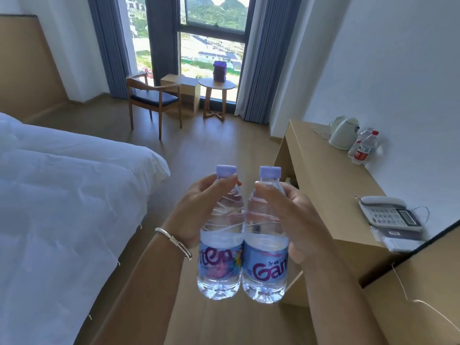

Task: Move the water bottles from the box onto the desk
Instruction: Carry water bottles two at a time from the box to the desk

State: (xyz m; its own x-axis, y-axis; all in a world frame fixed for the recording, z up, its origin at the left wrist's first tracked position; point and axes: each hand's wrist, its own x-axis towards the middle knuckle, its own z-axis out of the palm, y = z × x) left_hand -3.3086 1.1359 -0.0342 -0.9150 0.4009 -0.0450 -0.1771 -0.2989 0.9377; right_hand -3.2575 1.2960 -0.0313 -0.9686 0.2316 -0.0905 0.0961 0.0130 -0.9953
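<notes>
Two clear water bottles with lilac caps and blue labels stand upright side by side in mid-air in front of me, touching. My left hand point(196, 210) grips the left bottle point(221, 247) around its shoulder. My right hand point(296, 220) grips the right bottle point(265, 255) the same way. Both hang above the wooden floor, left of the light wooden desk point(331, 180). The box is not in view.
On the desk stand a white kettle point(343, 134), two red-capped bottles point(363, 148) by the wall and a phone point(390, 215) with papers. A white bed point(62, 195) lies left. A chair point(154, 100) and a round table point(216, 85) with a purple pack stand by the window.
</notes>
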